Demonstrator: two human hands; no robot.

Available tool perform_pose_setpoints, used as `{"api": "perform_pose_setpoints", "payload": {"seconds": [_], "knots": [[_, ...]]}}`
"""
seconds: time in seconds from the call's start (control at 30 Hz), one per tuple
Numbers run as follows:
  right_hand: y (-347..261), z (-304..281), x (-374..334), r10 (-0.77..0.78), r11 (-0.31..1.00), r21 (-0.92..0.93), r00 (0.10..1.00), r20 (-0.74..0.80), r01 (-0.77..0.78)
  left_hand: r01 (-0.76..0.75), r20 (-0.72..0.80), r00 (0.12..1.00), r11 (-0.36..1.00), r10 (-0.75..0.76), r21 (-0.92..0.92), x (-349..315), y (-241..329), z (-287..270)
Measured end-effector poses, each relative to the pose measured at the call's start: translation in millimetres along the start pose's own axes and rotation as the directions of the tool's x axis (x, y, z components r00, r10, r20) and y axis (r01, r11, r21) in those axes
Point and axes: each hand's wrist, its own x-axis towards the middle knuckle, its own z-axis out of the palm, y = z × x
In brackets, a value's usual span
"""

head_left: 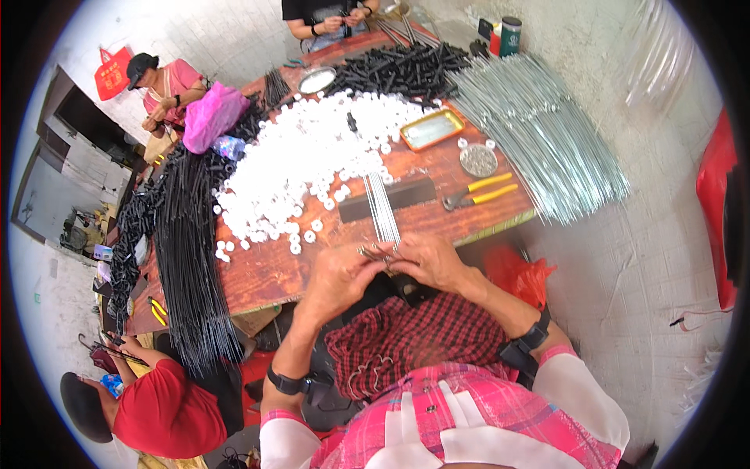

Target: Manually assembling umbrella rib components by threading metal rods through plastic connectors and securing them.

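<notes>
My left hand (337,275) and my right hand (426,259) meet at the near edge of the wooden table (266,273). Both pinch the near ends of a small bundle of thin metal rods (381,209) that runs away from me across the table. The fingertips close together over the rod ends and a small metal part between them; what that part is I cannot tell. A big heap of small white plastic rings (301,160) lies just beyond the rods. A dark flat strip (406,195) lies under the rods.
Yellow-handled pliers (478,193), a round tin (478,159) and an orange-rimmed tray (432,128) sit right of the heap. Silver wire bundles (539,129) overhang the right edge, black rods (187,258) the left. Three other people work around the table. A red bag (519,273) hangs below.
</notes>
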Motion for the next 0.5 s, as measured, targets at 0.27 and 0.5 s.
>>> {"api": "perform_pose_setpoints", "payload": {"seconds": [0.27, 0.5], "knots": [[-4, 2, -4, 0.018, 1.000, -0.005, 1.000, -0.019, -0.018, 0.036, -0.096, 0.994, 0.994, -0.047, -0.108, -10, -6, 8], [3, 4, 2, -0.015, 1.000, 0.013, 0.999, -0.047, 0.016, 0.055, -0.079, 0.995, 0.994, -0.063, -0.095, -7, -14, 2]]}}
